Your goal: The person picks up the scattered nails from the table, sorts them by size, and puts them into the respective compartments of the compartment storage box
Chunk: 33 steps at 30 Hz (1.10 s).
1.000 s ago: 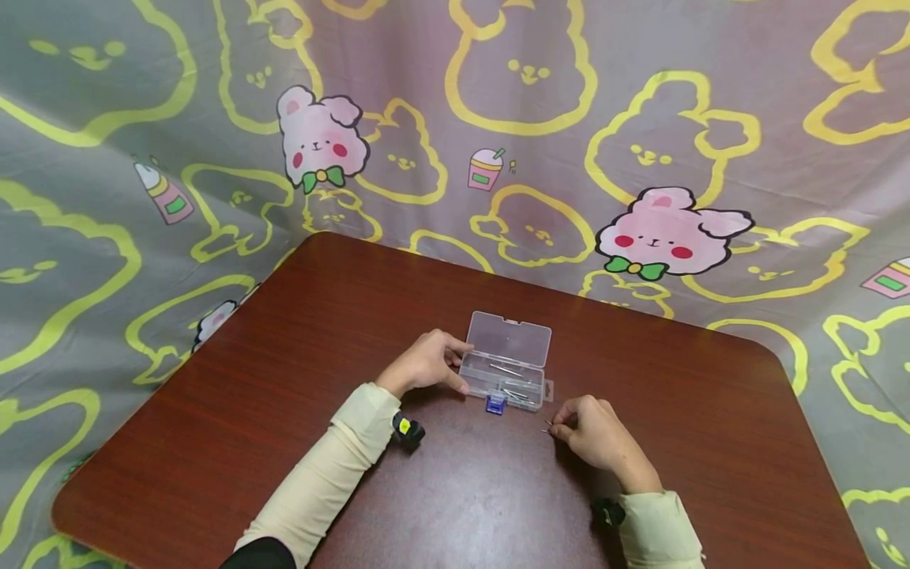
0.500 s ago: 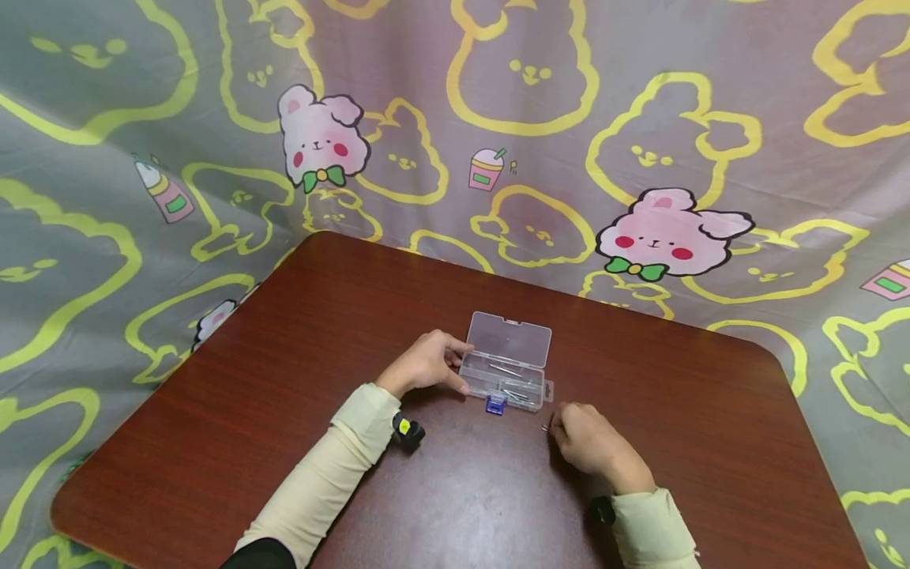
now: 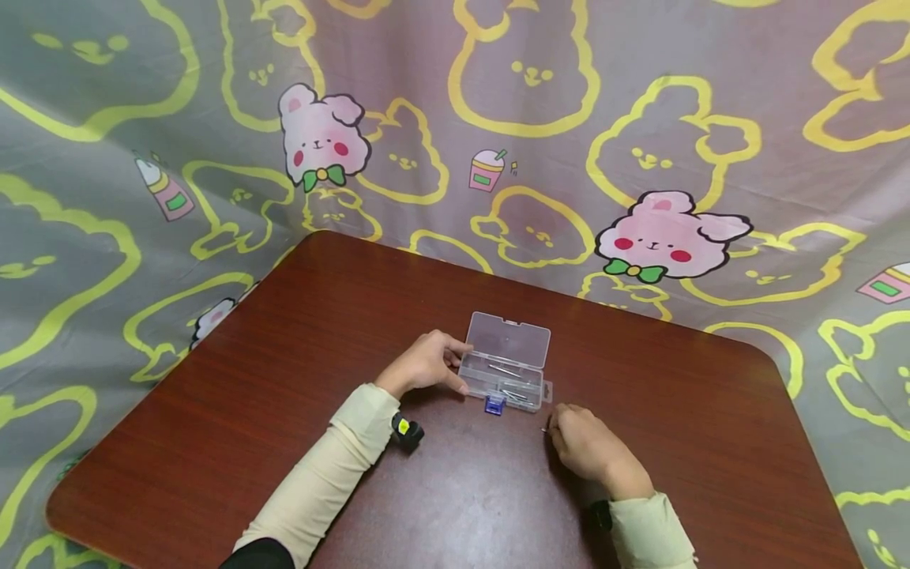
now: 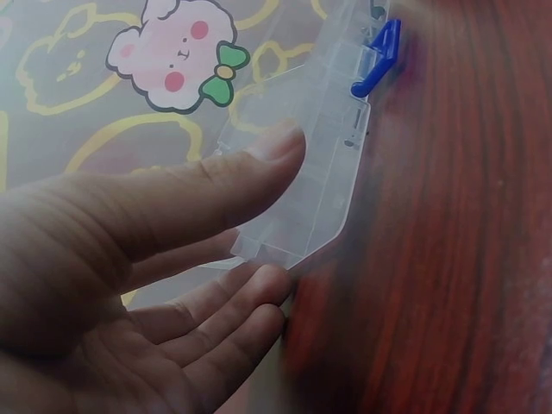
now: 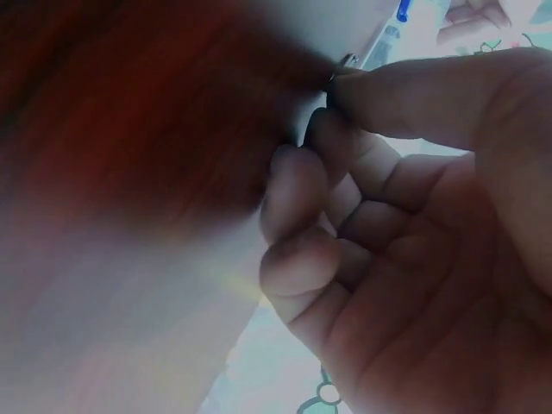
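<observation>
A clear plastic box (image 3: 479, 380) with compartments stands on the table, its clear lid (image 3: 509, 340) raised at the back. Thin metal rods (image 3: 515, 395) lie inside. At the front a blue latch (image 3: 494, 405) hangs open. My left hand (image 3: 426, 362) holds the box's left end, thumb at the front and fingers toward the back; the left wrist view shows the thumb (image 4: 233, 177) over the box's end. To the right of the box, low at the tabletop, my right hand (image 3: 593, 444) pinches a small shiny metal piece (image 5: 349, 61) between thumb and forefinger. Its fingers hide most of it.
The brown wooden table (image 3: 341, 292) has rounded corners. A grey curtain (image 3: 426, 71) with yellow outlines and pink rabbit prints hangs behind it and along its sides. A clear hanging tab (image 3: 547, 391) juts from the box's right end.
My right hand has turned and shifted slightly, its knuckles now hiding more of the small metal piece. My left hand and the box have stayed in place.
</observation>
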Tool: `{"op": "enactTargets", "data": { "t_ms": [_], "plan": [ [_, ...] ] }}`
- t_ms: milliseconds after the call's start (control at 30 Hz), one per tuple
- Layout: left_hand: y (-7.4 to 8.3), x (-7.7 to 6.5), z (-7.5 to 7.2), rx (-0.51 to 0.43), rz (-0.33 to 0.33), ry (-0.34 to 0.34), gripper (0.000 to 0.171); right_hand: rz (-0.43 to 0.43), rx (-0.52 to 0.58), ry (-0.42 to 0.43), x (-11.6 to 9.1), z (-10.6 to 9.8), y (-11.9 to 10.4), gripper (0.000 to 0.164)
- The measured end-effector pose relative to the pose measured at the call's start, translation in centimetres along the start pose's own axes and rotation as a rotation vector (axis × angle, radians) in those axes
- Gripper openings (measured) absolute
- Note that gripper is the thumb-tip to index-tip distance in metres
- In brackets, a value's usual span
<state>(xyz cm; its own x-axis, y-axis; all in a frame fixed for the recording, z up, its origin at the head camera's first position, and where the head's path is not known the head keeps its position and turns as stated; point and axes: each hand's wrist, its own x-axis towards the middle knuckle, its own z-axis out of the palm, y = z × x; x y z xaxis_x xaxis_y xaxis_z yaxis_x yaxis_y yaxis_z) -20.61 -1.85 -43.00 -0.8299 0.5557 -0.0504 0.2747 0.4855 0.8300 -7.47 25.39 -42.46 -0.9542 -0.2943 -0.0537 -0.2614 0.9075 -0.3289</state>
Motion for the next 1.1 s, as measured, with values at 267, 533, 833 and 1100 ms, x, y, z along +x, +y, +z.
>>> {"op": "enactTargets", "data": {
  "t_ms": [267,533,833,1100],
  "plan": [
    [-0.2,0.1,0.0,-0.004,-0.017,0.007,0.071,-0.004,-0.005,0.017,0.3,0.0,0.0,0.02],
    [-0.3,0.1,0.1,-0.008,-0.021,0.004,0.072,0.019,-0.099,0.006,0.5,0.5,-0.6,0.008],
    [-0.1,0.1,0.0,-0.003,-0.015,-0.007,0.071,-0.064,-0.062,-0.019,0.2,0.2,0.0,0.019],
    [-0.3,0.1,0.0,-0.003,-0.009,-0.008,0.071,-0.115,0.093,0.039,0.2,-0.3,0.8,0.019]
  ]
}}
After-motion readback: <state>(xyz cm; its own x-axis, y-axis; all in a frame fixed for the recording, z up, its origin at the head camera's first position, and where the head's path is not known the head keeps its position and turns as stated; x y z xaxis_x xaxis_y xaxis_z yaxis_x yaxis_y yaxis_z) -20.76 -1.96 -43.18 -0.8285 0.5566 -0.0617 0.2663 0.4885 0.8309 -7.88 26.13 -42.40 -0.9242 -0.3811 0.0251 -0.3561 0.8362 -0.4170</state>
